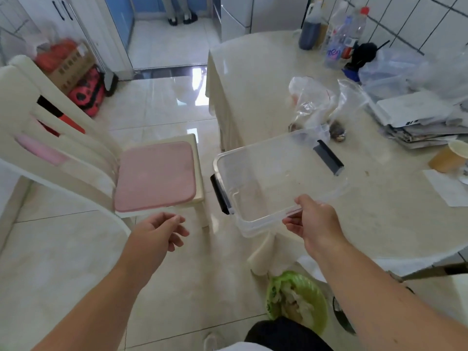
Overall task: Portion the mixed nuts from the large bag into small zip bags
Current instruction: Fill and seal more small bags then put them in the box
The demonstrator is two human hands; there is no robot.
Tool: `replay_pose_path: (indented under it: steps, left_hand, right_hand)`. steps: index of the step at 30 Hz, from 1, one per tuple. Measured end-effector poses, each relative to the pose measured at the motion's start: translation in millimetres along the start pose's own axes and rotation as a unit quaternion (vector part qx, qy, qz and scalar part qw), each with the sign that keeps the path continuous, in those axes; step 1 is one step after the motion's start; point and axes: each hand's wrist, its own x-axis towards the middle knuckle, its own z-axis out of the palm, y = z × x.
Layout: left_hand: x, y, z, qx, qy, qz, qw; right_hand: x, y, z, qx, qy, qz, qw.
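My right hand (314,221) grips the near rim of a clear plastic storage box (266,173) with black side latches, holding it tilted over the table's left edge. The box looks empty. My left hand (162,229) hovers over the floor beside it with fingers loosely curled, holding nothing. Further back on the table lie clear plastic bags (314,102) with a few dark nuts (338,134) at their bottoms.
The table (379,198) has a cream cloth and carries bottles (339,39), stacked papers (417,122) and a paper cup (450,155). A white chair with a pink cushion (154,176) stands at left. A green-lined bin (296,300) sits on the floor by my leg.
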Motion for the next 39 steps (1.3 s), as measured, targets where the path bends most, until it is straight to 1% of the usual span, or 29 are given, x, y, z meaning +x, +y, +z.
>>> replay_pose_path:
  steps: [4, 11, 17, 21, 24, 28, 32, 35, 39]
  left_hand:
    - [30.7, 8.7, -4.0, 0.001, -0.016, -0.004, 1.000]
    - [99.1, 36.9, 7.9, 0.009, -0.047, -0.010, 0.999]
    - [161.8, 75.3, 43.1, 0.042, -0.088, -0.011, 0.995]
    - [189.6, 100.5, 80.1, 0.046, -0.125, -0.021, 0.991]
    - [207.8, 114.4, 110.7, 0.062, -0.161, -0.010, 0.985]
    - [239.9, 129.2, 144.7, 0.099, -0.227, 0.001, 0.969]
    - [283.2, 143.6, 182.2, 0.139, -0.286, 0.011, 0.948]
    - [311.6, 158.9, 211.7, 0.181, -0.344, 0.039, 0.921]
    - [345.1, 183.1, 247.7, 0.208, -0.418, 0.059, 0.882]
  right_hand:
    - [8.9, -1.9, 15.4, 0.012, 0.029, -0.001, 1.000]
    - [47.5, -6.1, 28.1, -0.008, 0.089, -0.025, 0.996]
    - [79.6, -24.2, 25.3, 0.002, 0.120, -0.032, 0.992]
    - [95.7, -41.0, 17.0, 0.010, 0.132, -0.025, 0.991]
    - [105.0, -49.0, 9.4, 0.032, 0.151, -0.026, 0.988]
    - [112.7, -55.5, -1.5, 0.049, 0.186, -0.030, 0.981]
    - [122.5, -61.5, -9.4, 0.070, 0.244, -0.031, 0.967]
    - [128.8, -64.7, -11.3, 0.082, 0.299, -0.039, 0.950]
    - [137.8, -68.2, -11.9, 0.106, 0.374, -0.036, 0.921]
